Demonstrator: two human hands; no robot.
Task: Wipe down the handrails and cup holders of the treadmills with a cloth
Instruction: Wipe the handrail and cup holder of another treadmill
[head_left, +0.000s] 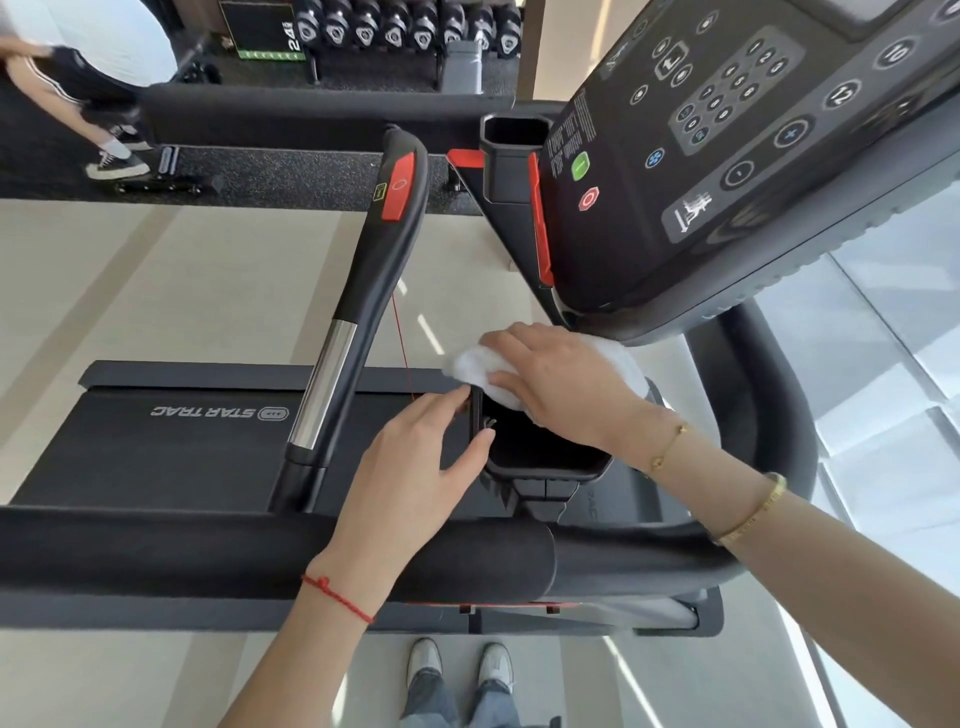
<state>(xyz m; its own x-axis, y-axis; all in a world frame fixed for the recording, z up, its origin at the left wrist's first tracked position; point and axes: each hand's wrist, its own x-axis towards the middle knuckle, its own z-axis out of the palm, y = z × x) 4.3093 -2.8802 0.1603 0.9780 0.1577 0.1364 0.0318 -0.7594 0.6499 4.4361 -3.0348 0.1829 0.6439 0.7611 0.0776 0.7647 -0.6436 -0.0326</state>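
1. Right hand (561, 384), fingers spread flat, presses white cloth (470, 366) on far rim of near cup holder (545, 470).
2. Left hand (415, 457), fingers relaxed, touches holder's left rim.
3. Handrail (358, 312) stands just left.

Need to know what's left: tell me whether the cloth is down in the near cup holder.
Not inside. The cloth lies bunched on the far rim of the cup holder, under the right hand.

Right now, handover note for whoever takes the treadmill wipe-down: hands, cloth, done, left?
Right hand presses the white cloth on the far rim of the near cup holder.
Left hand open, fingertips on that holder's left rim.
Done: cannot tell from this view.
Left: inside of this holder, far cup holder, centre handrail, front handrail.
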